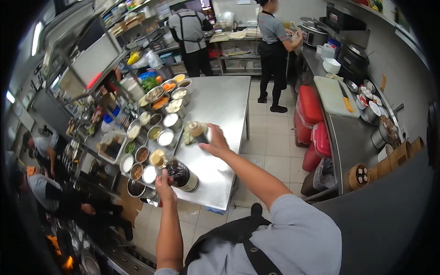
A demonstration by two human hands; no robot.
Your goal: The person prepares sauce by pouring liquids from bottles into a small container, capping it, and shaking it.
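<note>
My left hand [166,187] is closed at the neck end of a large dark bottle [182,175] with a pale label. The bottle leans over the near corner of the steel table [220,169]. My right hand [217,141] curls around the side of a smaller dark jar or bottle [200,134] with a tan top. It is beside a pale green heap that I cannot identify. Left of both hands stand several round metal containers of ingredients, among them one of white powder or liquid [165,137] and one of chopped orange food [160,102].
Two people [190,32] [271,43] work at the back counters. More people [48,192] are at the left, near a flame [68,262]. Red bins [308,107] line the right counter, which holds a cutting board [332,94], a knife [346,98] and bamboo steamers [357,176].
</note>
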